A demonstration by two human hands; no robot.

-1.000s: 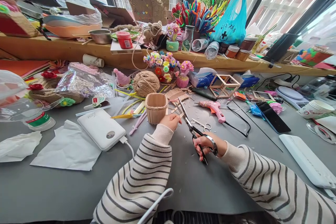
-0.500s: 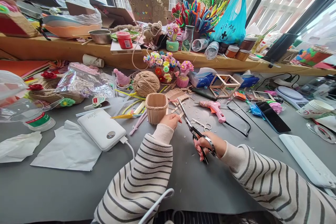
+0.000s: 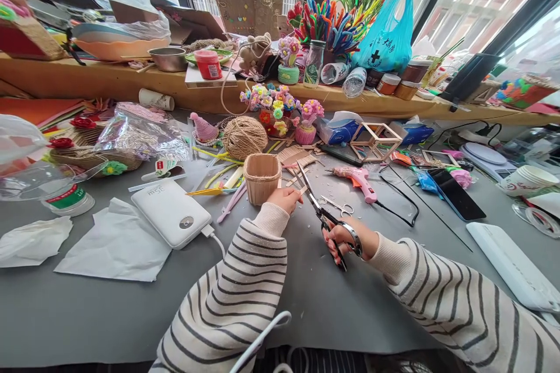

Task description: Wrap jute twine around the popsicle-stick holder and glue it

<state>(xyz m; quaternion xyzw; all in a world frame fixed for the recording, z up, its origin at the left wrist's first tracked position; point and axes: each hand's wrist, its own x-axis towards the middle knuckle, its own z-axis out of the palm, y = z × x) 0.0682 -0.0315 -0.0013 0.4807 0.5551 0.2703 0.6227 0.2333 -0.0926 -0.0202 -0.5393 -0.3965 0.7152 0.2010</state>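
Observation:
My right hand (image 3: 343, 238) is wrapped round the handles of a pair of large scissors (image 3: 315, 201), whose blades are parted and point away from me. My left hand (image 3: 285, 200) pinches a small wooden craft stick (image 3: 303, 190), its end close to the blades. Just behind the left hand stands a small square cup (image 3: 262, 180) faced with upright wooden sticks. More flat sticks (image 3: 297, 157) lie beyond it on the grey table. A small pair of scissors (image 3: 338, 206) rests to the right of the blades.
A pink glue gun (image 3: 356, 180) with a black cord lies right of centre. Behind are a twine ball (image 3: 245, 137) and a wooden cube frame (image 3: 375, 141). A white power bank (image 3: 171, 213) lies left, a phone (image 3: 455, 193) right. Small scraps dot the table.
The view has shifted very slightly. Both hands keep almost the same place, with the stick still by the parted scissor blades.

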